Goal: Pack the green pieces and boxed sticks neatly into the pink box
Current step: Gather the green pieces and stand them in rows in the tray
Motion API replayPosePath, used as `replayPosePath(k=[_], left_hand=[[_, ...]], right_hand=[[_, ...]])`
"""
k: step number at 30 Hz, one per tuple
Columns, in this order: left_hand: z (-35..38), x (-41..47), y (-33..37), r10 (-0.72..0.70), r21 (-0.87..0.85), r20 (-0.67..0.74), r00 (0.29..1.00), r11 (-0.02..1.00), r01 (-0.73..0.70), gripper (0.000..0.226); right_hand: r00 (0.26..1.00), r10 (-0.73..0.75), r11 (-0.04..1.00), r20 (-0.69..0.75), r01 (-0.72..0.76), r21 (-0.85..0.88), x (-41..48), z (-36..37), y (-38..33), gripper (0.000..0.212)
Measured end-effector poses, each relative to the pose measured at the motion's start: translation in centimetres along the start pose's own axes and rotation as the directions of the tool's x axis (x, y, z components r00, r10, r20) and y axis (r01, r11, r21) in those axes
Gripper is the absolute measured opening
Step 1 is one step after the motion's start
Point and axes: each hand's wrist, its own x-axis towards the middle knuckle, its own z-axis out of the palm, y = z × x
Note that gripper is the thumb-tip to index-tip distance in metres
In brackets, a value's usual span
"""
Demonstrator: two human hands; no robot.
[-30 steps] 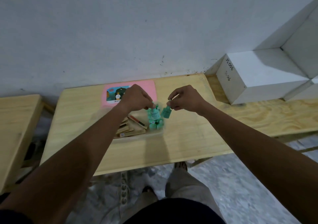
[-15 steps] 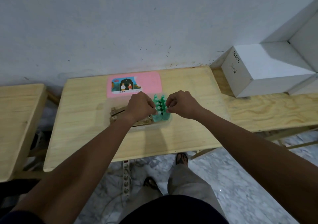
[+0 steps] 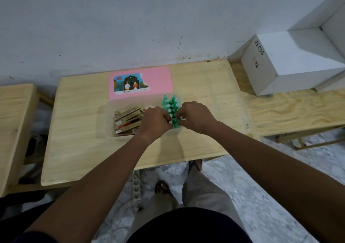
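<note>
While the person is standing at the wooden bench (image 3: 84, 140), both forearms are reaching forward and converging over a translucent tub (image 3: 110, 119) near the bench's middle. The left hand (image 3: 155, 122) is curling knuckles-up, its fingertips pinching a green piece at the near end of the cluster of green pieces (image 3: 170, 104); the right hand (image 3: 194, 116) is mirroring it from the other side, fingers curled and pinching the same near end. The green pieces are standing upright in tight rows at the tub's right end, their round tops carrying pale marks too small to read. The boxed sticks (image 3: 127, 121) are lying stacked and slightly fanned in the tub's left part, each showing a small barcode sticker that is not legible. The pink lid (image 3: 160, 83) is lying flat just behind the tub, toward the wall; its picture label is showing two figures before a dark arch with a crescent, above a barcode strip and print too fine to read. A white carton (image 3: 291, 61) is sitting on the adjoining bench to the right, bearing handwritten "JS 006" twice on its side. A power strip (image 3: 137, 185) is lying on the marbled floor (image 3: 252, 196) between bench and feet.
</note>
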Motion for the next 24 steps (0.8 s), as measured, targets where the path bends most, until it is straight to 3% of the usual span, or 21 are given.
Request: replayPosePath(k=[13, 24], left_hand=[[0.0, 0.5, -0.2, -0.009, 0.001, 0.021, 1.0, 1.0, 0.009, 0.018], [-1.0, -1.3, -1.9, -0.032, -0.105, -0.023, 0.999, 0.994, 0.029, 0.011]], right_hand=[[0.997, 0.065, 0.998, 0.029, -0.065, -0.007, 0.6, 0.1, -0.2, 0.02], [0.998, 0.065, 0.996, -0.014, -0.064, 0.069, -0.4, -0.6, -1.8, 0.017]])
